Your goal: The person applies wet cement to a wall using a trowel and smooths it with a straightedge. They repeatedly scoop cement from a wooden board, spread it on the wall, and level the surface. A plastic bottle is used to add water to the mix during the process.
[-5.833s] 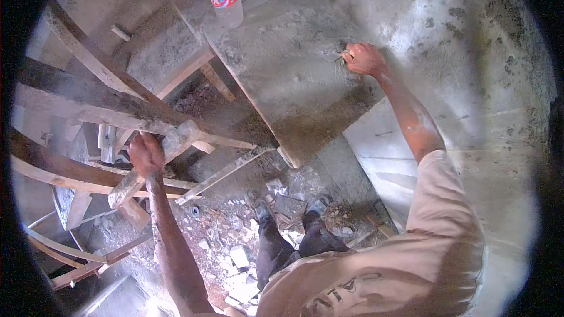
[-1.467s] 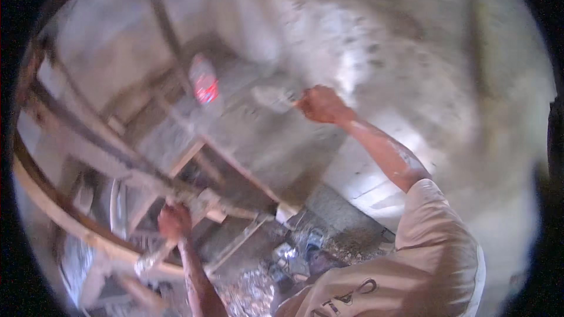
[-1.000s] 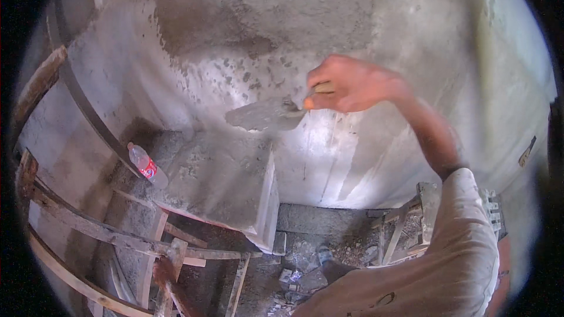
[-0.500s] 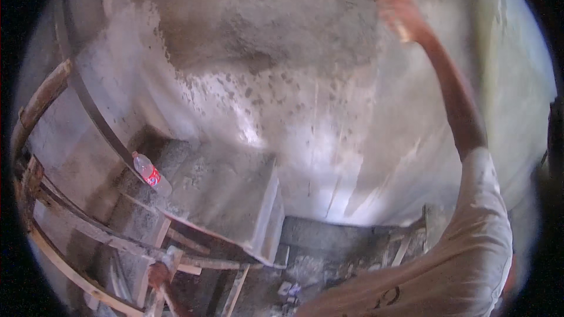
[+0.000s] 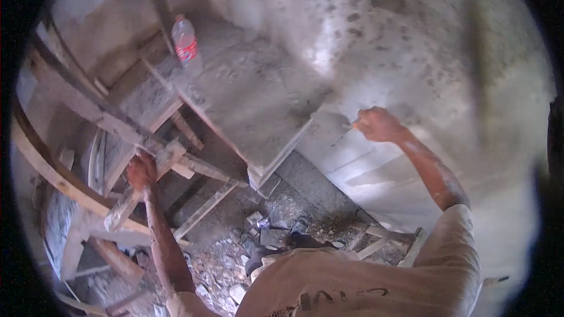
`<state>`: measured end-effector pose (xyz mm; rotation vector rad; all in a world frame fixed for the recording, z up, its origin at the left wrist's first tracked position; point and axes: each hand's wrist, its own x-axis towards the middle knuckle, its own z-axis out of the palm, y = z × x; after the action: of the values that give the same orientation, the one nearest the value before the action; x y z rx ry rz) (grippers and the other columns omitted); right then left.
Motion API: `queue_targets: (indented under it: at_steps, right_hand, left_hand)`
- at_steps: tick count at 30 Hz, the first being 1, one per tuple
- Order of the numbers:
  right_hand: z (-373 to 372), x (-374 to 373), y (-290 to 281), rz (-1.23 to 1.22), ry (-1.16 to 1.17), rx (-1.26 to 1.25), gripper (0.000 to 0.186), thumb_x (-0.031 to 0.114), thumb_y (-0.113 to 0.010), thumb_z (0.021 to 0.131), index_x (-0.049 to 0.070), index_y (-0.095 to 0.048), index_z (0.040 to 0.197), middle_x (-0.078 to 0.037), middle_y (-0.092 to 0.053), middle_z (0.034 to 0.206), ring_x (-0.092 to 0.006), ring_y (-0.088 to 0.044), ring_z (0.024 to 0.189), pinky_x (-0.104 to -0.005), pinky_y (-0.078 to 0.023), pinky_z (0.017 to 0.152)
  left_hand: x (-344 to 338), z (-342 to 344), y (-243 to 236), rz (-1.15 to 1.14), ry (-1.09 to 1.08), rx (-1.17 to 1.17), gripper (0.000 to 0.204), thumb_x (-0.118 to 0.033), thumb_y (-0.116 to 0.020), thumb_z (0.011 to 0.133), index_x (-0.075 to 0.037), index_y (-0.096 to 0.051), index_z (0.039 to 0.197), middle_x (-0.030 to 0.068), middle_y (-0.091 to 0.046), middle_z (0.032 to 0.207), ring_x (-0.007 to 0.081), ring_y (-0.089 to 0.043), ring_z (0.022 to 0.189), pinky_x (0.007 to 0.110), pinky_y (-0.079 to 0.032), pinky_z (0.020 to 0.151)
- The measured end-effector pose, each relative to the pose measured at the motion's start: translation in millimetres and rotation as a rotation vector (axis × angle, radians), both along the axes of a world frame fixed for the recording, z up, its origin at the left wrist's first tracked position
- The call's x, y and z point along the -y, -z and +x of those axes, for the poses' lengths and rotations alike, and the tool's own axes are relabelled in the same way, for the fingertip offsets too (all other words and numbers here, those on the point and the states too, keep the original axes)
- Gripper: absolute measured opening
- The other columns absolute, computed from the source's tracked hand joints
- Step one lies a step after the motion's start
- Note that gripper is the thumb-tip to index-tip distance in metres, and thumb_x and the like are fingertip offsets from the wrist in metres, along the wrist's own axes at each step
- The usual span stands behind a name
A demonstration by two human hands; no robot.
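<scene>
My left hand [image 5: 141, 171] is closed on a rough wooden timber [image 5: 171, 157] of the lattice framework at the left. My right hand [image 5: 379, 124] is closed on the handle of a trowel [image 5: 336, 120], out to the right against the plastered wall [image 5: 423, 70]; the grey blade blurs into the wall. Between my hands and farther off lies a grey, mortar-smeared slab [image 5: 249, 105] with a pale front edge. A clear plastic bottle with a red label [image 5: 187, 47] stands at its far left corner.
Curved-looking timbers [image 5: 64, 179] and cross braces crowd the left side. Broken rubble [image 5: 229, 270] covers the floor around my feet below. A small wooden frame [image 5: 376, 240] stands low at the right, by the foot of the wall.
From half a second ago, my right hand has come down from high on the wall to beside the slab. My view has tilted downward; my left hand still grips the timber.
</scene>
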<state>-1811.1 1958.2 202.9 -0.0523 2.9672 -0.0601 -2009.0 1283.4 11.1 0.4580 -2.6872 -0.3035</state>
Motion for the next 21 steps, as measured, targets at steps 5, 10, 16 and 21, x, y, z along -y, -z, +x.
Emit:
queue_targets:
  at_steps: [5,10,16,21]
  right_hand:
    - [-125,-2,107,0.006,-0.192,0.127,0.034,0.034,-0.061,0.101,0.001,-0.07,0.094,-0.025,-0.071,0.087,-0.0465,-0.069,0.088,-0.0552,-0.054,0.08]
    - [-275,-16,160,-0.243,-0.443,-0.02,0.041,0.038,-0.061,0.099,-0.002,-0.072,0.095,-0.026,-0.072,0.092,-0.0481,-0.07,0.091,-0.0577,-0.055,0.086]
    - [-373,30,200,-0.013,-0.019,-0.263,0.039,0.037,-0.062,0.1,-0.001,-0.07,0.105,-0.03,-0.071,0.096,-0.0511,-0.069,0.092,-0.0595,-0.055,0.084]
    - [-330,68,172,-0.095,0.107,-0.413,0.039,0.036,-0.06,0.102,-0.002,-0.07,0.103,-0.029,-0.071,0.088,-0.0522,-0.069,0.09,-0.0577,-0.057,0.082]
  left_hand:
    - [-25,21,-51,0.131,-0.084,-0.027,0.067,-0.058,-0.039,0.106,-0.004,-0.079,0.102,0.0292,-0.074,0.097,0.0522,-0.07,0.095,0.062,-0.055,0.084]
    - [-17,19,-44,0.114,-0.058,-0.012,0.062,-0.054,-0.04,0.107,-0.004,-0.077,0.098,0.0293,-0.072,0.09,0.052,-0.07,0.089,0.062,-0.053,0.077]
    - [-7,21,-29,-0.013,-0.003,-0.063,0.054,-0.048,-0.047,0.105,-0.004,-0.076,0.093,0.0278,-0.072,0.087,0.0512,-0.07,0.084,0.059,-0.053,0.073]
    - [-10,21,-29,-0.014,-0.047,-0.114,0.053,-0.05,-0.049,0.103,-0.005,-0.077,0.094,0.0268,-0.073,0.087,0.0508,-0.07,0.084,0.059,-0.053,0.073]
